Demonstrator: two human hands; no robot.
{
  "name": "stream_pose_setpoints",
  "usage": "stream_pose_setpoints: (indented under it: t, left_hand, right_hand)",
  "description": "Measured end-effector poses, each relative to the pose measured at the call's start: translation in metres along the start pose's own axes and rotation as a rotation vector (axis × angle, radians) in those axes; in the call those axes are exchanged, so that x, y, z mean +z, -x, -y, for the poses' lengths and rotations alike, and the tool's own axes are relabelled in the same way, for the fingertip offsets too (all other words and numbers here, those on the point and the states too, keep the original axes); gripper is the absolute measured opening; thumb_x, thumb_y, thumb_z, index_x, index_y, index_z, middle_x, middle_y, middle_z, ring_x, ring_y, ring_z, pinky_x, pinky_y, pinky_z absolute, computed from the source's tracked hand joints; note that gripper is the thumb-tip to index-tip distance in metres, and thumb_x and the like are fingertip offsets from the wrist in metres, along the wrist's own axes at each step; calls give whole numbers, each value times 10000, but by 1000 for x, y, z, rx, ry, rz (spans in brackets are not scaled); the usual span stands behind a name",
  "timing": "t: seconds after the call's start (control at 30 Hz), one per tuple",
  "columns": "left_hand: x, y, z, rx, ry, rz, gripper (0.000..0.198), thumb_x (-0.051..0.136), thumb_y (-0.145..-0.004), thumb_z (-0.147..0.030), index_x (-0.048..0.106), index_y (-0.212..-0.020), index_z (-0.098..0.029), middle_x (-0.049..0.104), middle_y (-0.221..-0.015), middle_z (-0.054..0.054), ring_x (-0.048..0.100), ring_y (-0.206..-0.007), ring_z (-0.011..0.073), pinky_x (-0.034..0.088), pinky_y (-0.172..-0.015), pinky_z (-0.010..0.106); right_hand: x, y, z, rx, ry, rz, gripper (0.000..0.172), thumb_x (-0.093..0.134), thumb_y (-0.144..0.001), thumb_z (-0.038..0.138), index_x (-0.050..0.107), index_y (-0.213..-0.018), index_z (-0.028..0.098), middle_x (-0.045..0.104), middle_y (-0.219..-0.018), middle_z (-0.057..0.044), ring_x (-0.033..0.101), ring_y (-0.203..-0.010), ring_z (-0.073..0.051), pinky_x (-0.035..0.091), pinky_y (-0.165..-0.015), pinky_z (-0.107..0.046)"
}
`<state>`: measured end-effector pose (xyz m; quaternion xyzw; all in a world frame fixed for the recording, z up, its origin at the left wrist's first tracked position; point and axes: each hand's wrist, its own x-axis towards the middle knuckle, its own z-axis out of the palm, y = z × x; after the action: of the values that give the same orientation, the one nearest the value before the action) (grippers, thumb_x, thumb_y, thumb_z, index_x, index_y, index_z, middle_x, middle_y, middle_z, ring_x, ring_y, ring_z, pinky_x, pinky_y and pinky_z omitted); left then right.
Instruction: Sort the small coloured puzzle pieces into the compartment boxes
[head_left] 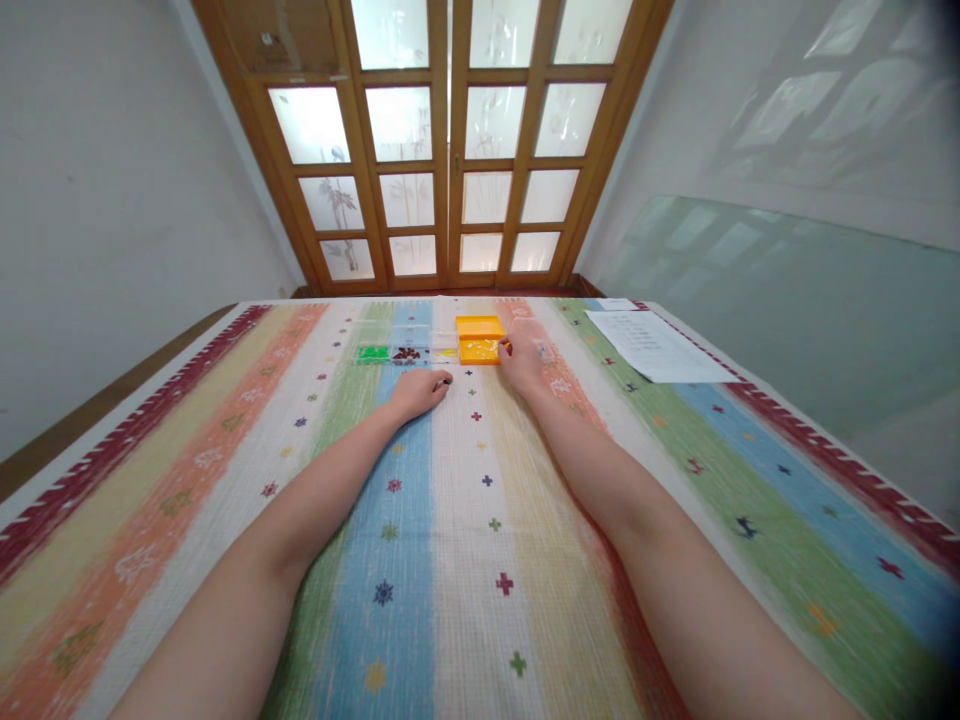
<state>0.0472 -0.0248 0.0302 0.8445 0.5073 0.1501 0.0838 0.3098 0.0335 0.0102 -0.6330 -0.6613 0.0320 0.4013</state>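
Observation:
My left hand (417,394) rests on the striped cloth just in front of the clear boxes, its thumb and forefinger pinched around something small and dark. At the right side of an orange box (481,327) with its lid up, my right hand (523,360) has its fingers closed together; a dark red bit shows at the fingertips, too small to name. Small whitish pieces lie in the orange box. Left of it are clear boxes with raised lids: one has green pieces (373,354), one dark red-brown pieces (407,354), and one a few yellow pieces (448,352).
Another clear box (541,350) is partly hidden behind my right hand. Printed paper sheets (651,343) lie at the far right of the table. A striped, patterned tablecloth (465,560) covers the table. Beyond its far edge stand wood-framed glass doors (449,140).

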Motion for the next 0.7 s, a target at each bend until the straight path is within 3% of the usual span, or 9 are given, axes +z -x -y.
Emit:
stream_pose_setpoints:
  t: [0.47,0.7]
  left_hand:
    - [-4,1,-4,63,18,26,265,570,-945,-335,773,-1097,-258,752,-897,58,674,-840,225,451,-770,314]
    - [-15,-4,28,-79,42,-151,290,563,-954,-369,760,-1126,-243,732,-880,61,654,-850,225,439,-765,310]
  right_hand:
    - [3,9,24,-172,50,133,174,547,-947,197,719,-966,189,730,-999,-112,618,-925,-248,435,-834,-344]
    - [6,16,32,-306,32,228,161,560,-937,204,721,-944,209,725,-968,-83,610,-917,-230,427,-823,-322]
